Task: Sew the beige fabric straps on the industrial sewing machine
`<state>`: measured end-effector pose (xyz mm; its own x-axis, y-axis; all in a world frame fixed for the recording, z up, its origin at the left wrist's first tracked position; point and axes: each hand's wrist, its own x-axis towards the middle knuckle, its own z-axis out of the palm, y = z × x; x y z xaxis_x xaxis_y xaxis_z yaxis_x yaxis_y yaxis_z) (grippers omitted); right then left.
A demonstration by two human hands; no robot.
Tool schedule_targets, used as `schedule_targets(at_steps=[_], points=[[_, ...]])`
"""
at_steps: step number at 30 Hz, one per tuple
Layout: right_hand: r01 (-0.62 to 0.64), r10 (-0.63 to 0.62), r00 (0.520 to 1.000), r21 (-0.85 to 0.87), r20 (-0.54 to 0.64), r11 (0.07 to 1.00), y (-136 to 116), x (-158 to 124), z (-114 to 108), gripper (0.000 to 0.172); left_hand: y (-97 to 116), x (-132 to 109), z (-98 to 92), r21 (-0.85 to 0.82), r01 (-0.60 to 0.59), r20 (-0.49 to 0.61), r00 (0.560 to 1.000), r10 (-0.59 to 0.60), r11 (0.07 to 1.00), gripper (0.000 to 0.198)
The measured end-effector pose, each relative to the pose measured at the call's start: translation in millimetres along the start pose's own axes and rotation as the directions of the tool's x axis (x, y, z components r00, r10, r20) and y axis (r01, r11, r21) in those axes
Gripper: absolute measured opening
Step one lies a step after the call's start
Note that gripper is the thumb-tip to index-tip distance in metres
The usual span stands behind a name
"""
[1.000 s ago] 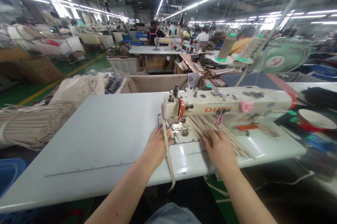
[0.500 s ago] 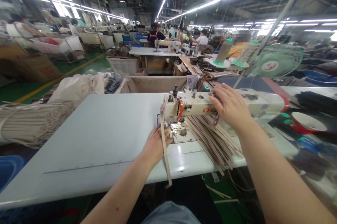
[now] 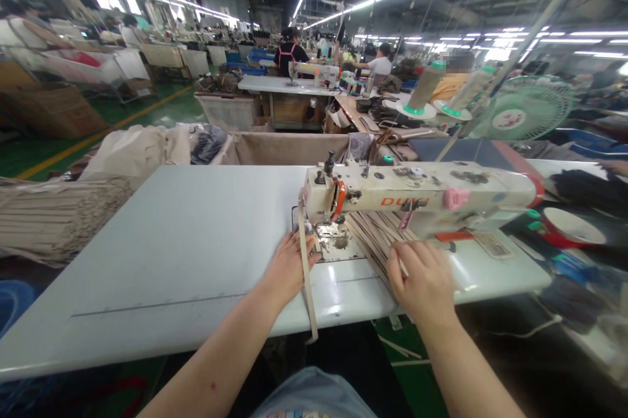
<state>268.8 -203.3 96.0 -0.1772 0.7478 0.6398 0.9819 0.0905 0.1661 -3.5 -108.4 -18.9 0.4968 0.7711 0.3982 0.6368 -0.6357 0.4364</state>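
Observation:
At the left end of the sewing machine (image 3: 363, 199), my left hand (image 3: 293, 262) rests beside the needle plate (image 3: 338, 241). Its thumb and fingers are closed on the end of a narrow beige strip. Another long beige strip (image 3: 306, 274) hangs from the machine head across this hand and down past the table's front edge. Under the machine arm lies a bundle of loose narrow strips (image 3: 375, 241). My right hand (image 3: 426, 277) is on the near end of that bundle, fingers curled around strips; the palm hides how many it grips.
The white table (image 3: 196, 235) reaches far to the left. A tied stack of strips (image 3: 59, 215) lies beyond its left edge. Thread cones (image 3: 426, 87) and a green fan (image 3: 524, 110) stand behind the machine. A fabric-lined bin (image 3: 289, 148) is behind the table; co-workers sit farther back.
My right hand has come down from the top of the machine arm onto the strip bundle, its fingers curling. My left hand has stayed by the needle plate.

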Motion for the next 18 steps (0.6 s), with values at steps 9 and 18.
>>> schedule_targets(at_steps=[9,18], points=[[-0.069,0.114,0.928,-0.138,0.354,0.988,-13,-39,42,0.015,10,1,-9.6,-0.039,-0.001,-0.046,0.999,-0.001,0.999,0.024],[-0.125,0.188,0.838,-0.154,0.512,0.980,-20,-19,38,0.010,12,2,-11.7,-0.054,0.012,-0.041,0.999,-0.014,0.998,0.021]])
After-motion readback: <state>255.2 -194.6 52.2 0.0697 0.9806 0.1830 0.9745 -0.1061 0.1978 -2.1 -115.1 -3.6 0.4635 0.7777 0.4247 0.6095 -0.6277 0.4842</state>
